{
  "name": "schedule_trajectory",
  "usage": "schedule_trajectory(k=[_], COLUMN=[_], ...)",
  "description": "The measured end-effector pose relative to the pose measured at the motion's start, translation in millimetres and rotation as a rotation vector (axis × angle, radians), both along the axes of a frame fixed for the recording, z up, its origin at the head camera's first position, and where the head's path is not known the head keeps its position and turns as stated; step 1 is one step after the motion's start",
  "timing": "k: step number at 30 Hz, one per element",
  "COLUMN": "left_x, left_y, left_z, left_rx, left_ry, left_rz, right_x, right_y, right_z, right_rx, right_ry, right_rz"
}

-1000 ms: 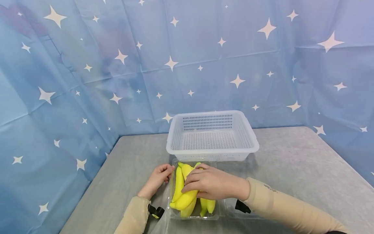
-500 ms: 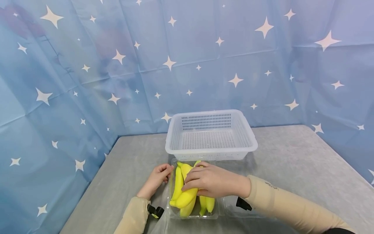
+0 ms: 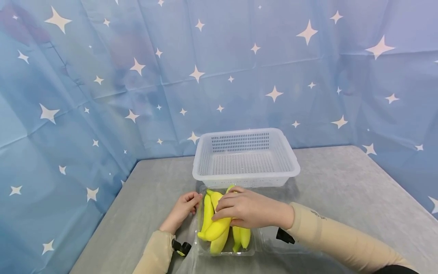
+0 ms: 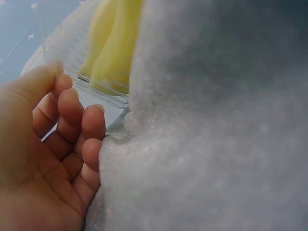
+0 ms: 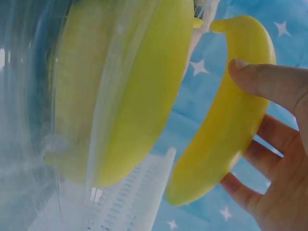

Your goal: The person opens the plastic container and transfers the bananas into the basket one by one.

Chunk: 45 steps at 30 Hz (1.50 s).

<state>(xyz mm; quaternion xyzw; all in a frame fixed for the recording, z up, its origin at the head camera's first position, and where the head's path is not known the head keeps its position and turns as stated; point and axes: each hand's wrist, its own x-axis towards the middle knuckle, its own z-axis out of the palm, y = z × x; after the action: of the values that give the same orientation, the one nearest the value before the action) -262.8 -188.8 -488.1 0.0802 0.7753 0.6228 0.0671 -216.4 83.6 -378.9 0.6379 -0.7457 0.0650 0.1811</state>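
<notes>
My right hand [image 3: 251, 208] grips a yellow banana [image 5: 226, 110] over a clear plastic box [image 3: 227, 252], thumb on one side and fingers on the other. In the right wrist view this banana stands apart from the others, seen through the box wall. Several more bananas [image 3: 208, 213] lie in the box, partly covered by the hand and the held one. At the box's left edge, my left hand [image 3: 183, 210] pinches the rim between thumb and forefinger. Its other fingers are curled, and bananas [image 4: 113, 53] show behind the clear wall in the left wrist view.
Right behind the box stands a white perforated plastic basket [image 3: 246, 177] with nothing in it. The clear lid [image 3: 273, 243] lies opened out to the right, under the right forearm. A grey cloth covers the table [image 3: 335, 182], and a blue star-print curtain [image 3: 219, 68] hangs behind.
The right hand and its banana have risen slightly, and the banana's lower end has lifted off the ones beneath. The left hand stays at the rim. The head view has shifted a little.
</notes>
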Motion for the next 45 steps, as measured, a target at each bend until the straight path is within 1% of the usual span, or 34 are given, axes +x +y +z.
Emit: schedule_trajectory(k=[5,9,13,17,26,28,33,35,45], left_x=[0.8,2.3,3.2,3.3,2.0,3.0,16.1,19.6,17.6], left_y=[-0.1,0.3,0.8,0.3,-1.0,-0.2,5.1,6.2,5.3], left_z=[-1.3,-2.0,-0.5,0.0,-0.6,2.5,24.1,30.2,29.9], left_rx=[-0.008,-0.019,-0.018,-0.014,-0.023,-0.028,-0.027,-0.022,-0.018], left_ry=[-0.004,-0.010,-0.005,-0.001,-0.025,-0.028,-0.013,-0.007,-0.021], left_rz=[-0.004,0.003,0.011,0.013,0.028,0.019,-0.013,-0.020,-0.028], right_x=[0.4,0.0,-2.7,-5.4,-9.4,-10.7,-14.4,-16.2,-24.5], right_y=[3,5,7,7,8,8,11,13,17], right_z=[2.9,5.1,8.0,11.9,24.8,27.0,28.6,28.6,30.1], right_rx=[-0.013,-0.033,-0.043,-0.049,-0.060,-0.063,-0.072,-0.075,-0.094], right_ry=[0.008,0.007,0.006,0.014,0.016,0.015,0.019,0.023,0.031], right_rz=[-0.010,-0.001,0.007,0.006,-0.008,-0.013,-0.020,-0.023,-0.026])
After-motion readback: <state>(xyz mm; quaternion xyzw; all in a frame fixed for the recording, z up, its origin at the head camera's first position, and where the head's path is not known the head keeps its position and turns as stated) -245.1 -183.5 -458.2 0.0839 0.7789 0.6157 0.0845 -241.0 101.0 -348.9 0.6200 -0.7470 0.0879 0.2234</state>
